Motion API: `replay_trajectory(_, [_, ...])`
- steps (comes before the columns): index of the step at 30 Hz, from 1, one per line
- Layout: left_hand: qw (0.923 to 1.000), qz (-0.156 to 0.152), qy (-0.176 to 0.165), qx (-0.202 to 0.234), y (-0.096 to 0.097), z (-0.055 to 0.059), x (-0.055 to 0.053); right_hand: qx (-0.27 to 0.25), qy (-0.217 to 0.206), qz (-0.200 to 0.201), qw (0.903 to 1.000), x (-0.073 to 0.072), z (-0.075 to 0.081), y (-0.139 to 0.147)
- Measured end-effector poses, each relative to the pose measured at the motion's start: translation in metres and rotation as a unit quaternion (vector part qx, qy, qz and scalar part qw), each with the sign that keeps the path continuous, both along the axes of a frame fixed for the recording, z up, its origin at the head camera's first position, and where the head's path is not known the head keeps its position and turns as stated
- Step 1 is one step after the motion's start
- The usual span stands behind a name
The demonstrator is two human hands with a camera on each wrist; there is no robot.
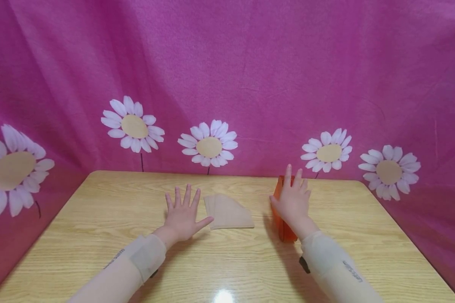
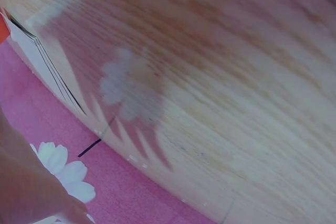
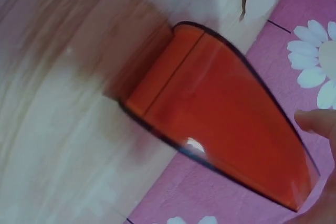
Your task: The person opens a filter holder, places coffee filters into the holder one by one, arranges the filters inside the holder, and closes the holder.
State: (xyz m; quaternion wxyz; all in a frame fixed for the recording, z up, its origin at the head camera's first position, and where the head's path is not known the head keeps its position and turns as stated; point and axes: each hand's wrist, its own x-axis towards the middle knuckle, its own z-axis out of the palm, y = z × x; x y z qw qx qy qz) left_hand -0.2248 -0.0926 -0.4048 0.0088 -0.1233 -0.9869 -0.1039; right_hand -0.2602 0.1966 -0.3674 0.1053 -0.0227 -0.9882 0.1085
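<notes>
A small stack of pale tan paper coffee filters [image 1: 229, 213] lies flat on the table, its sheets slightly fanned at the left. Just left of it is my left hand [image 1: 182, 216], fingers spread straight and the thumb pointing toward the stack's edge. An orange see-through holder [image 1: 285, 230] with a tapered, rounded shape and dark edges stands upright right of the filters. Over it reaches my right hand [image 1: 295, 204], fingers straight and apart, hiding part of the holder in the head view. In the right wrist view the holder [image 3: 220, 119] shows whole, with fingers [image 3: 317, 121] beside its narrow end.
The wood-grain table [image 1: 110, 210] has rounded far corners. Behind it and along both sides hangs a magenta cloth [image 1: 258, 84] with large white daisies. Light sleeves cover both forearms, and a bright reflection [image 1: 223, 296] shows at the near edge.
</notes>
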Motion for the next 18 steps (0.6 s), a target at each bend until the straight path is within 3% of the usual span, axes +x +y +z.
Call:
replay_trajectory(7, [1.0000, 0.000, 0.002, -0.009, -0.001, -0.001, -0.001, -0.096, -0.066, -0.041, 0.9923, 0.002, -0.001, 0.009])
replay_trajectory(12, [1.0000, -0.001, 0.004, -0.005, -0.001, -0.002, -0.001, -0.106, -0.103, -0.048, 0.9878, 0.003, 0.000, 0.011])
replay_trajectory(18, [1.0000, -0.003, 0.002, -0.006, -0.001, -0.004, -0.002, -0.095, -0.096, -0.036, 0.9902, 0.003, -0.001, 0.013])
